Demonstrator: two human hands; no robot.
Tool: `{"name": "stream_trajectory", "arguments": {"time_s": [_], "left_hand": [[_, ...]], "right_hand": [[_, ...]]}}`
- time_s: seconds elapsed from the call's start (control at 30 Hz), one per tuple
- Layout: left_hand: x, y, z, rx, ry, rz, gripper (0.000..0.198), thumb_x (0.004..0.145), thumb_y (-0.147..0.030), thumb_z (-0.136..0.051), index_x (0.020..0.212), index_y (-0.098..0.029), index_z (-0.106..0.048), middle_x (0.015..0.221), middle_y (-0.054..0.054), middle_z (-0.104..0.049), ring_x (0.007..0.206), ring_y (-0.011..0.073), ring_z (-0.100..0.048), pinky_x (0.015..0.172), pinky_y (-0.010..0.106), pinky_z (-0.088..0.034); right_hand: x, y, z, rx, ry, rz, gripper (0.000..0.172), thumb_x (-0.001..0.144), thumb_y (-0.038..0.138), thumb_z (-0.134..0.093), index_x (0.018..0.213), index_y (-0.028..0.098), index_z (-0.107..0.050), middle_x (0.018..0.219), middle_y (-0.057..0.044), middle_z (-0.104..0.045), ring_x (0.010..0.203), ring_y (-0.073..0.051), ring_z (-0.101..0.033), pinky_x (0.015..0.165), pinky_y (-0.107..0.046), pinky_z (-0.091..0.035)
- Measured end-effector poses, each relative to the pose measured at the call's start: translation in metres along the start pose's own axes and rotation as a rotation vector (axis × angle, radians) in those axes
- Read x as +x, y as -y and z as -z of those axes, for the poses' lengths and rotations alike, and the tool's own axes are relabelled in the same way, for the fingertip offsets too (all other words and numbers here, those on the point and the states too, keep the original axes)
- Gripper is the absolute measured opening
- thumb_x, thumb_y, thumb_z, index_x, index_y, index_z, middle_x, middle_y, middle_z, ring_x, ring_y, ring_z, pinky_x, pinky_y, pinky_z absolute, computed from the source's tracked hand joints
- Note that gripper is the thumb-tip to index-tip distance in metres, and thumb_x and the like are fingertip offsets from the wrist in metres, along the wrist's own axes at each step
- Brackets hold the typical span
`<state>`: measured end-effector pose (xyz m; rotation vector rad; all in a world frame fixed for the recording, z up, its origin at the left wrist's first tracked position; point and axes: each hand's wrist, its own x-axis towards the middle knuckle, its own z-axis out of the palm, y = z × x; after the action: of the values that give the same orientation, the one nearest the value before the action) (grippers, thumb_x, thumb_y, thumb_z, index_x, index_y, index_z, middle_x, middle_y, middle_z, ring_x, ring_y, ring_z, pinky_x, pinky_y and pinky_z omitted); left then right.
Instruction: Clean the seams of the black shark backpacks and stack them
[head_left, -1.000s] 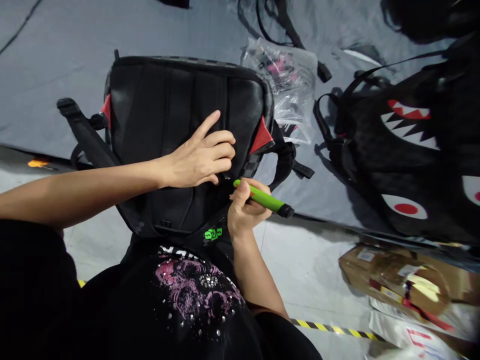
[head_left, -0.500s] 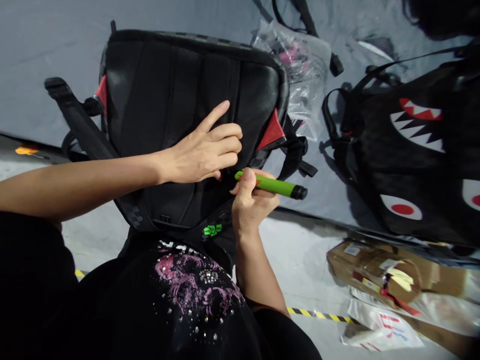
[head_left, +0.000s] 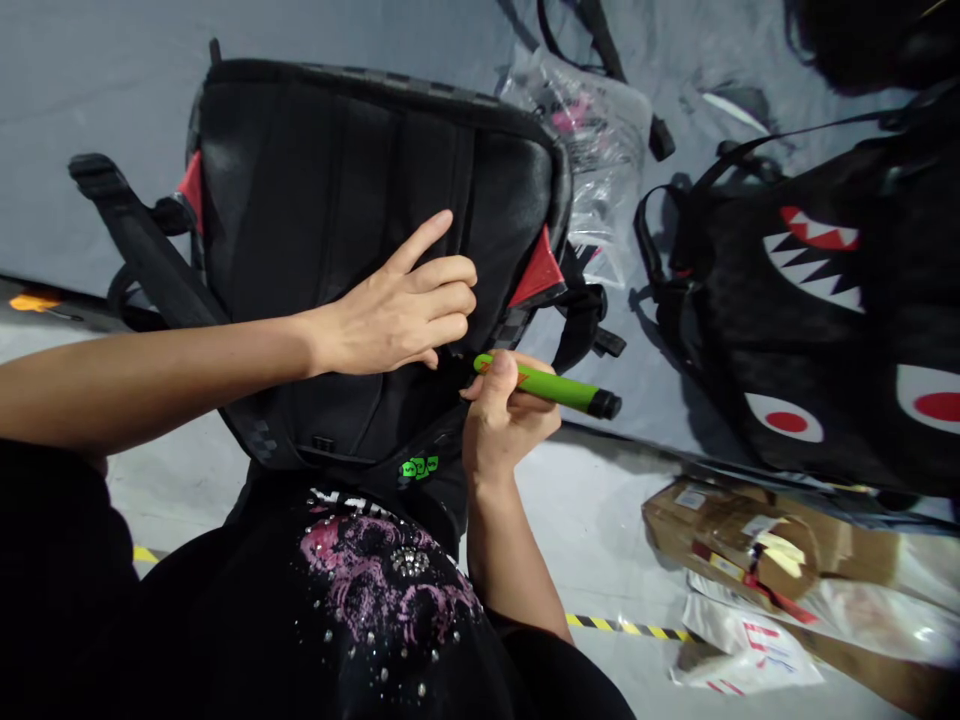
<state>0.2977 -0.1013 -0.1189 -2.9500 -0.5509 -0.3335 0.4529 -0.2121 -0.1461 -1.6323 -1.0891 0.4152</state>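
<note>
Presently: right hand (head_left: 504, 425) grips slim green black-ended tool (head_left: 562, 389); left hand (head_left: 390, 318) spread on black padded backpack (head_left: 292, 190); likely close work, needing steadiness next.

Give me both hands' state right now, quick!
Left hand: open, fingers spread, resting on the black backpack.
Right hand: closed, holding the green pen-shaped tool with the black end.
</note>
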Motion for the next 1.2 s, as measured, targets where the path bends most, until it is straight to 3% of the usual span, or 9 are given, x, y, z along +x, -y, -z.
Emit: {"name": "stream_trajectory", "arguments": {"time_s": [0.3,0.47,0.73,0.9,1.2], "left_hand": [[-0.002,0.001,-0.002,0.015,-0.021,-0.024,0.025,0.094,-0.044,-0.056,0.103,-0.022,-0.06,0.114,-0.003,-0.061,0.131,0.0242,-0.052,0.124,0.062,-0.016],[-0.001,0.002,-0.002,-0.064,-0.013,0.009,0.021,0.087,-0.038,-0.068,0.101,-0.024,-0.061,0.111,-0.002,-0.065,0.127,0.0239,-0.054,0.126,0.06,-0.013],[-0.001,0.001,-0.001,-0.028,0.004,-0.006,0.02,0.094,-0.041,-0.057,0.101,-0.023,-0.06,0.113,-0.003,-0.063,0.13,0.0225,-0.052,0.125,0.062,-0.014],[-0.001,0.001,0.0,-0.029,-0.075,-0.042,0.024,0.095,-0.041,-0.058,0.097,-0.018,-0.06,0.109,0.001,-0.063,0.129,0.0249,-0.052,0.124,0.063,-0.019],[0.0,-0.001,0.002,-0.06,-0.028,0.008,0.018,0.089,-0.038,-0.063,0.096,-0.021,-0.062,0.109,-0.004,-0.06,0.13,0.0227,-0.053,0.122,0.059,-0.026]], "right_hand": [[0.0,0.003,0.007,0.074,0.036,-0.025,0.024,0.095,0.04,-0.059,0.089,0.017,-0.064,0.06,0.005,-0.061,0.043,-0.009,-0.055,0.043,-0.022,-0.044],[-0.001,-0.001,0.012,0.001,0.12,0.029,0.024,0.096,0.041,-0.058,0.095,0.018,-0.064,0.069,0.002,-0.065,0.05,-0.01,-0.06,0.05,-0.025,-0.051],[-0.007,-0.004,0.017,-0.006,0.177,0.041,0.023,0.097,0.041,-0.057,0.105,0.019,-0.062,0.084,-0.001,-0.07,0.055,-0.01,-0.063,0.056,-0.027,-0.056],[-0.008,-0.004,0.016,0.02,0.177,0.022,0.023,0.097,0.04,-0.058,0.107,0.02,-0.062,0.084,-0.001,-0.07,0.053,-0.01,-0.063,0.052,-0.026,-0.056],[-0.008,-0.001,0.018,0.046,0.151,0.004,0.019,0.095,0.035,-0.062,0.104,0.019,-0.064,0.078,0.0,-0.069,0.052,-0.009,-0.064,0.049,-0.022,-0.055]]}}
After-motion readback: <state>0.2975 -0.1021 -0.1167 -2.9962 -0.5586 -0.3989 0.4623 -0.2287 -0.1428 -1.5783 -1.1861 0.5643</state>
